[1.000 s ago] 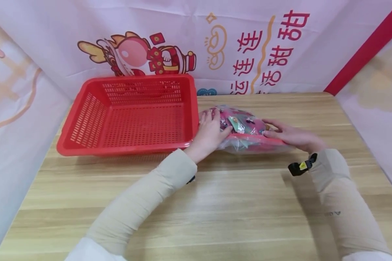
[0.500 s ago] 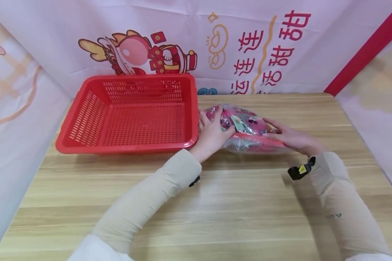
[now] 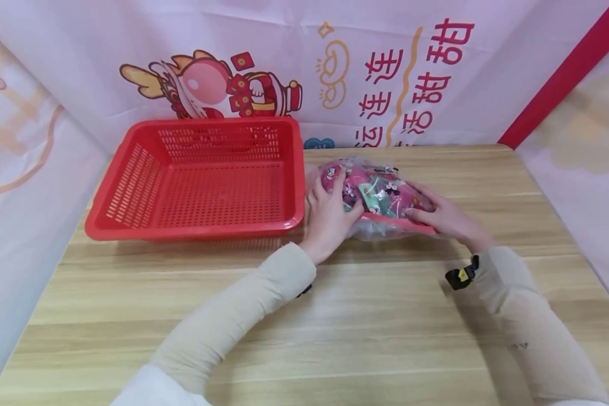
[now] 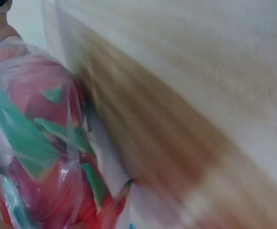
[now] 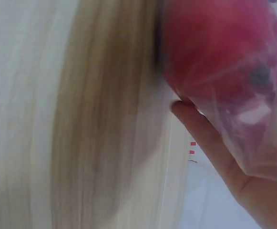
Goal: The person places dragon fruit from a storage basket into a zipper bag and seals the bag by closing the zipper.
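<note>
A clear plastic bag (image 3: 380, 189) with pink, red and green printed contents is between my hands, just right of the red basket. What exactly is inside cannot be made out. With fingers spread over its top and thumb on the near side, my left hand (image 3: 329, 220) grips the left end. My right hand (image 3: 450, 219) holds the right end, thumb on the near side and fingers round the far side. Up close, the left wrist view shows the crinkled bag (image 4: 47, 143). From the right wrist, fingers of my right hand (image 5: 219, 157) lie against the bag's underside.
A red perforated plastic basket (image 3: 223, 194) stands at the back left, its inside bare, close beside my left hand. The wooden table (image 3: 375, 327) extends towards me. A printed cloth (image 3: 264, 34) hangs behind the table, with more cloth at both sides.
Both hands have closed in a little on the bag, the right one shifting slightly left. The bag looks more bunched and tilted. The basket stays in place.
</note>
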Demonstrator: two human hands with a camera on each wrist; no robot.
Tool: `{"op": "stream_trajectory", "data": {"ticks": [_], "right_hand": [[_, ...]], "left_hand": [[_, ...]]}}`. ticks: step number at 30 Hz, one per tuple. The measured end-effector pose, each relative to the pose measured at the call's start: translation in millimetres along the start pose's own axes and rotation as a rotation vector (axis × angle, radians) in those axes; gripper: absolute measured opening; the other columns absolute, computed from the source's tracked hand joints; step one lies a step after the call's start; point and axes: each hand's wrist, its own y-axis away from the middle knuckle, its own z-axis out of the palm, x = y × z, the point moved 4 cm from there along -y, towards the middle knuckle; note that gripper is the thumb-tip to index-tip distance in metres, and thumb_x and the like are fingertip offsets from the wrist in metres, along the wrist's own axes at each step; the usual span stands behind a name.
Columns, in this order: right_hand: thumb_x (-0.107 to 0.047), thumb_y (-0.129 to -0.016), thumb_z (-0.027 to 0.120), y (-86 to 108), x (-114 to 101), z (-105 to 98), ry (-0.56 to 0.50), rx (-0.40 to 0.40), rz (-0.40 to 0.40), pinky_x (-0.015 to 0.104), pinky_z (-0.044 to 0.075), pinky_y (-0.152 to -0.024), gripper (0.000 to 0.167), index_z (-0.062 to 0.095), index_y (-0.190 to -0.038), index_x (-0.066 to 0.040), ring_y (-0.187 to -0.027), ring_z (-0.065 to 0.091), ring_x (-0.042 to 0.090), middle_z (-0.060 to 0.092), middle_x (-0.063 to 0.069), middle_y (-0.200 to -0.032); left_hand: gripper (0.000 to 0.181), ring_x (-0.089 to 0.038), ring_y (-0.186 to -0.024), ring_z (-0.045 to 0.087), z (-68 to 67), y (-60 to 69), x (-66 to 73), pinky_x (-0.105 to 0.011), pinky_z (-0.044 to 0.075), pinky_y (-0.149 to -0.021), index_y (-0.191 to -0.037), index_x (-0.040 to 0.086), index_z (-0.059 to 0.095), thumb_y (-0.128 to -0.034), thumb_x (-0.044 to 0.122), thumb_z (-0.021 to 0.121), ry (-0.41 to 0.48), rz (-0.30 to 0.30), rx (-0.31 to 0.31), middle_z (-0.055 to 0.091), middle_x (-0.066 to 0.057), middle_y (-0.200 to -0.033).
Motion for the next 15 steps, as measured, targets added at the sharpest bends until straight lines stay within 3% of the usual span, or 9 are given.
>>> {"op": "stream_trajectory", "data": {"ticks": [3, 5, 9, 15], "right_hand": [[-0.039, -0.092, 0.060, 0.1, -1.2, -0.8, -0.014, 0.070, -0.046, 0.061, 0.032, -0.105, 0.079, 0.012, -0.154, -0.030, -0.131, 0.036, 0.043, 0.026, 0.027, -0.152], [-0.031, -0.092, 0.061, 0.6, -0.8, -3.0, -0.041, 0.135, -0.076, 0.049, 0.040, -0.099, 0.077, 0.016, -0.154, -0.028, -0.124, 0.043, 0.041, 0.034, 0.029, -0.145], [-0.020, -0.090, 0.063, 3.4, 2.2, -11.2, -0.083, 0.280, -0.126, 0.030, 0.041, -0.092, 0.071, 0.028, -0.151, -0.023, -0.122, 0.042, 0.035, 0.036, 0.026, -0.141], [-0.019, -0.087, 0.066, 9.3, 15.9, -30.1, -0.077, 0.441, -0.144, 0.035, 0.036, -0.096, 0.065, 0.040, -0.146, -0.024, -0.119, 0.033, 0.019, 0.037, 0.015, -0.131]], "left_hand": [[0.070, -0.035, -0.139, 0.026, 6.2, -1.3, -1.4, -0.053, 0.032, -0.113, -0.148, 0.028, 0.033, -0.0871, 0.036, 0.066, 0.074, 0.017, 0.048, 0.022, -0.016, -0.152], [0.069, -0.035, -0.138, 0.027, 12.8, -3.2, -1.8, -0.052, 0.033, -0.112, -0.147, 0.028, 0.034, -0.0865, 0.033, 0.067, 0.141, 0.020, 0.069, 0.023, -0.015, -0.151], [0.069, -0.035, -0.137, 0.028, 28.3, -7.9, -0.4, -0.052, 0.036, -0.109, -0.145, 0.028, 0.036, -0.0850, 0.029, 0.069, 0.257, 0.030, 0.100, 0.022, -0.013, -0.152], [0.071, -0.033, -0.134, 0.034, 48.0, -16.2, 11.9, -0.051, 0.035, -0.106, -0.144, 0.029, 0.036, -0.0823, 0.030, 0.071, 0.300, 0.053, 0.126, 0.028, -0.011, -0.149]]}}
